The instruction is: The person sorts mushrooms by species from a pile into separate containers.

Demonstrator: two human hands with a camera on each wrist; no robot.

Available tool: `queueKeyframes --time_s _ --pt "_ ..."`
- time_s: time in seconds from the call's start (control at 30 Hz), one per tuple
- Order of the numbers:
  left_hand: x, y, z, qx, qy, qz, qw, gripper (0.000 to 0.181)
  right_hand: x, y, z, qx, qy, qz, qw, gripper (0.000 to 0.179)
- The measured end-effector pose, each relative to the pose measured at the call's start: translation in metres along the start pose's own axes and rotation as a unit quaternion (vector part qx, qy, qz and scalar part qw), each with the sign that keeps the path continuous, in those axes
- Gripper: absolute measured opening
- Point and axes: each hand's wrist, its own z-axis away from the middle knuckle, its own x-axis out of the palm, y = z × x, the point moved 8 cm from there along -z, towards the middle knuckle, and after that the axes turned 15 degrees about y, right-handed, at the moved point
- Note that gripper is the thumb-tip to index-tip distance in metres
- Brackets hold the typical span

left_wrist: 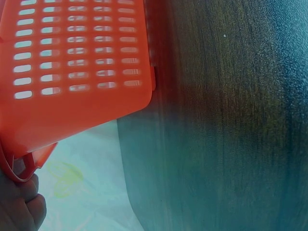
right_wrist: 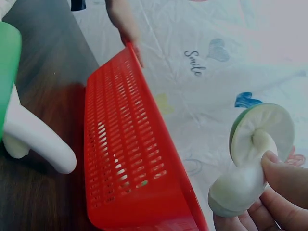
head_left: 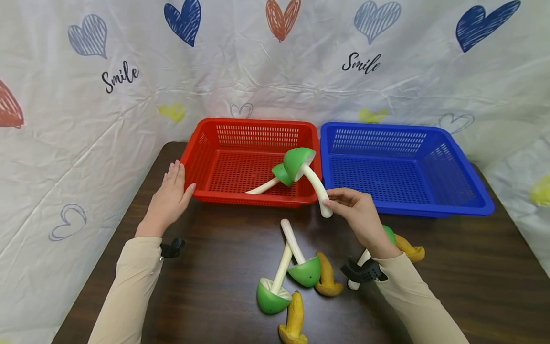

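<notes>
My right hand (head_left: 361, 215) pinches a toy mushroom (head_left: 298, 161) by the lower end of its white stem. Its green cap points up and left, over the right part of the red basket (head_left: 247, 197); the right wrist view shows the cap's pale underside. Inside that basket lies another green-capped mushroom (head_left: 281, 175), partly hidden behind the held one. At the basket's left front corner, my left hand (head_left: 167, 198) rests along the rim with fingers straight and thumb at the front edge. In the left wrist view only some fingers (left_wrist: 29, 204) show, beside the rim.
A blue basket (head_left: 429, 208) stands right beside the red one. Nearer on the dark table (head_left: 206, 286) lie two green-capped mushrooms (head_left: 306, 272) with crossed stems and two yellow mushrooms (head_left: 294, 317). Another green mushroom (head_left: 389, 234) and yellow mushroom (head_left: 410, 249) lie partly behind my right wrist.
</notes>
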Motion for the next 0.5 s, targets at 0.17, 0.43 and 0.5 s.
queueKeyframes --time_s 0.17,0.43,0.5 --pt "-0.001 0.0 -0.001 0.003 0.006 -0.001 1.0 0.067 0.008 0.0 -0.007 0.006 -0.003 -0.008 0.9999 0.032" --pt "0.0 0.001 0.001 0.003 0.008 0.004 1.0 0.067 0.021 -0.003 -0.017 -0.006 -0.009 -0.02 0.9997 0.031" --pt "-0.001 0.001 0.001 0.002 0.011 0.005 0.9999 0.067 0.024 -0.002 -0.02 -0.003 -0.008 -0.023 0.9997 0.03"
